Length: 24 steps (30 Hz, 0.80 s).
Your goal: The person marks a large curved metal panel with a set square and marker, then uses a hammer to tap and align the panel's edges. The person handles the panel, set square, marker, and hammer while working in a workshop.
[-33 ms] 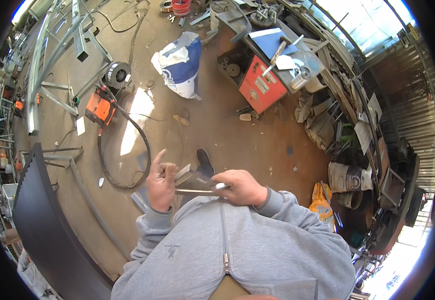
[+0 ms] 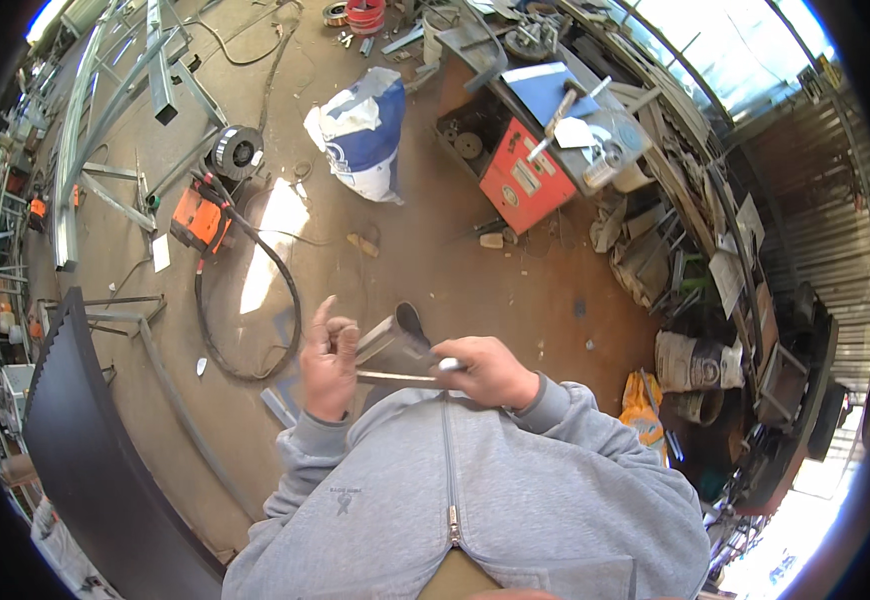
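My left hand (image 2: 327,372) is curled at the left end of an angular metal piece (image 2: 395,379), its index finger pointing up. A thin pale edge of this piece runs across to my right hand (image 2: 492,372), whose fingers are closed on its other end. A short white stick (image 2: 450,366), like a marker or chalk, pokes out of my right fist. Beyond the thin edge, a wider grey part (image 2: 378,336) slants up from the left hand; whether it joins the rest is blurred. One dark shoe (image 2: 410,322) shows just past it.
An orange machine (image 2: 199,217) with a looped black cable (image 2: 295,290) lies ahead left, by steel tubes (image 2: 162,95). A dark serrated-edged panel (image 2: 90,430) stands left. Ahead are a blue-white sack (image 2: 367,135) and a red-fronted cabinet (image 2: 525,178). Sacks (image 2: 690,357) lie right.
Both hands have shifted slightly to the right. The metal piece has turned a little, and more of the shoe shows behind it. The white stick stays in my right hand.
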Each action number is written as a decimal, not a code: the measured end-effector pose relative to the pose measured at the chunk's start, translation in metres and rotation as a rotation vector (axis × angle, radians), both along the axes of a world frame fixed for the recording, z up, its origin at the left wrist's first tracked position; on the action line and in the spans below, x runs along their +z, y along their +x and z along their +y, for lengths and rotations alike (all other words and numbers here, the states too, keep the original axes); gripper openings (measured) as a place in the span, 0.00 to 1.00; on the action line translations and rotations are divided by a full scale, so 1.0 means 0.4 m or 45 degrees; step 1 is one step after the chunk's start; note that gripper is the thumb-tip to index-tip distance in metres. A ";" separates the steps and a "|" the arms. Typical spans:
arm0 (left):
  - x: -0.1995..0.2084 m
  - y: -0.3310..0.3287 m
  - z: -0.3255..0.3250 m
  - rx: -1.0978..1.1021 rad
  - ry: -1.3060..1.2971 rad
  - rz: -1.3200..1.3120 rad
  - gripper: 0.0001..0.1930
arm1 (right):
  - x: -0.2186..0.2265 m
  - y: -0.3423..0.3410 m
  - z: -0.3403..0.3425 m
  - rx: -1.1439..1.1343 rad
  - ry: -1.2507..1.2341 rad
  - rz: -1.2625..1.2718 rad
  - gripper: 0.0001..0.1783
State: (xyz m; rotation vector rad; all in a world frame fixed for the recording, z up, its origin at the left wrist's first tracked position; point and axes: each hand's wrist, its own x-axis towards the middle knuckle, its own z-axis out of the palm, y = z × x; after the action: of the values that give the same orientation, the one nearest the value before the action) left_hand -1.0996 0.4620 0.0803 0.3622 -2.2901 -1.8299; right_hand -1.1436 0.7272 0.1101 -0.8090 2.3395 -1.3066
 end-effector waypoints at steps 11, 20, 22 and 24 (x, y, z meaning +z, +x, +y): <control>-0.419 -0.143 -0.046 -0.020 -0.092 -0.883 0.29 | -0.389 -0.835 0.419 -1.051 -0.496 -0.532 0.14; -0.717 0.084 0.328 0.949 0.114 -1.276 0.29 | -0.717 -1.638 0.781 -1.280 -0.558 -0.722 0.11; -0.756 0.093 0.490 0.969 0.163 -1.288 0.26 | -0.742 -1.733 0.806 -1.447 -0.524 -0.672 0.15; -0.787 0.091 0.610 0.831 0.160 -1.325 0.23 | -0.728 -1.797 0.845 -1.381 -0.342 -0.720 0.15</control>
State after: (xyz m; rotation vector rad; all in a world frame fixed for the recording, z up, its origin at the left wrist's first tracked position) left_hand -1.0632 0.7059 -0.2343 2.1853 -2.0474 -1.5659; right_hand -1.8624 1.0652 -0.1810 0.8562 2.1122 -1.9012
